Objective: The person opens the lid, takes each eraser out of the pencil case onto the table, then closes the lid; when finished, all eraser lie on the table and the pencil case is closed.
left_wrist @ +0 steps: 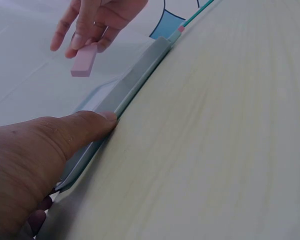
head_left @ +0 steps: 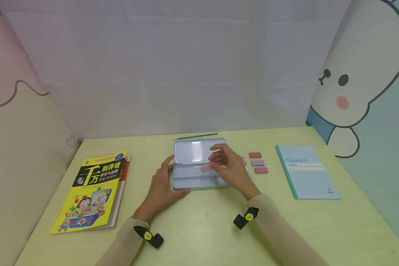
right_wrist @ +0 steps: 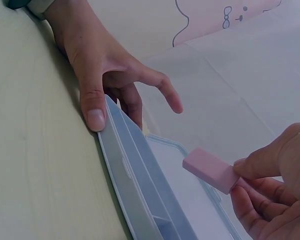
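An open light-blue pencil case (head_left: 193,183) lies on the table, its lid (head_left: 186,151) folded back and a divided tray in front. My left hand (head_left: 162,186) holds the case's left end, thumb on the front edge (left_wrist: 92,125) and other fingers around the far side. Above the tray, my right hand (head_left: 231,168) pinches a pink block-shaped eraser (right_wrist: 210,170) between thumb and fingers, apart from the case. Right of the case lie a red-pink eraser (head_left: 255,154), a purple eraser (head_left: 257,162) and others, some partly hidden by the right hand.
A dark green pencil (head_left: 196,136) lies behind the case. To the left is a yellow book (head_left: 96,195) on top of another book. At the right lies a light-blue notebook (head_left: 309,173). A pale curtain (head_left: 186,74) hangs along the table's back edge.
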Demonstrator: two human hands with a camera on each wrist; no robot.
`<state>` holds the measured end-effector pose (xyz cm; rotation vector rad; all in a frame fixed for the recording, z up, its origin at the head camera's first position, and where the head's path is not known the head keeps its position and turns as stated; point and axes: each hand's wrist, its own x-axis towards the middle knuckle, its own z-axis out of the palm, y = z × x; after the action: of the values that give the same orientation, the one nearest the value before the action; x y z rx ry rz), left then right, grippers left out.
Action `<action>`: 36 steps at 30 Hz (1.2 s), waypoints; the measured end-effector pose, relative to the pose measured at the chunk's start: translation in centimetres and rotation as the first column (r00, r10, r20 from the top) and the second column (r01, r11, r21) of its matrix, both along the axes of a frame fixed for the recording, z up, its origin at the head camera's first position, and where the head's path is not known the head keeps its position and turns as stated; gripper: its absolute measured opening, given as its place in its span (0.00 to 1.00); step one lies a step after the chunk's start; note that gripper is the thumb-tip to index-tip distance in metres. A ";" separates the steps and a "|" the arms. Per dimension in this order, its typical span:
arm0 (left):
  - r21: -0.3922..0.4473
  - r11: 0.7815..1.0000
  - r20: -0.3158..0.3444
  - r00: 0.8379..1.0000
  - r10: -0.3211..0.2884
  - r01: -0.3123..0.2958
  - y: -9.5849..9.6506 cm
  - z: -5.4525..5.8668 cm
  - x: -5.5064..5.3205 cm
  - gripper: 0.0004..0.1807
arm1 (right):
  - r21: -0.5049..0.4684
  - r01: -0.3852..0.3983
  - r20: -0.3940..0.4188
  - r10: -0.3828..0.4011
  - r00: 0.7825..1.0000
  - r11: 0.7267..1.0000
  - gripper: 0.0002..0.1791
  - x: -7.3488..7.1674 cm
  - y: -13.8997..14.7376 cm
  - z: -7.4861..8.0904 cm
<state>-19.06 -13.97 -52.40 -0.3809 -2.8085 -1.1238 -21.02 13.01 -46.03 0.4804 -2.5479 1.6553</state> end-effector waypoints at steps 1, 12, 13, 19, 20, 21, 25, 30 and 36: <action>0.002 1.000 0.000 1.000 -0.001 0.001 0.0 0.0 0.0 0.70 | 0.000 0.004 -0.005 -0.004 1.000 1.000 0.24 0.1 0.3 0.0; 0.012 1.000 0.000 1.000 0.002 -0.002 0.1 0.0 0.0 0.68 | -0.018 0.040 0.025 -0.040 0.999 0.999 0.26 0.5 3.7 -0.4; 0.013 1.000 0.000 1.000 0.003 -0.003 0.1 0.0 0.0 0.68 | -0.014 0.044 0.033 -0.044 0.998 0.999 0.26 0.5 4.0 -0.5; 0.016 1.000 -0.002 1.000 0.001 -0.001 0.1 0.1 0.0 0.69 | -0.026 0.056 0.071 -0.054 0.996 0.998 0.26 0.7 5.3 -0.6; 0.018 1.000 -0.002 1.000 0.001 -0.001 0.1 0.1 0.0 0.69 | -0.023 0.060 0.076 -0.058 0.995 0.998 0.25 0.7 5.4 -0.6; 0.019 1.000 -0.002 1.000 0.001 -0.001 0.1 0.1 0.0 0.69 | -0.017 0.065 0.082 -0.063 0.995 0.998 0.25 0.8 5.5 -0.5; 0.018 1.000 0.001 1.000 0.002 -0.002 0.1 0.2 0.1 0.69 | 0.026 0.092 0.085 -0.094 0.992 0.995 0.24 0.9 5.9 -0.5; 0.011 1.000 -0.004 1.000 -0.001 0.001 0.1 0.2 0.0 0.68 | 0.060 0.137 0.061 -0.141 0.988 0.989 0.23 1.0 6.4 -0.7; 0.016 1.000 -0.008 1.000 0.004 -0.004 0.0 0.0 0.0 0.69 | 0.091 0.156 0.036 -0.160 0.986 0.984 0.23 1.3 7.1 -0.9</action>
<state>-19.07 -13.97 -52.43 -0.3776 -2.7905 -1.1416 -19.76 20.09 -46.92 0.2420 -2.6211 1.5215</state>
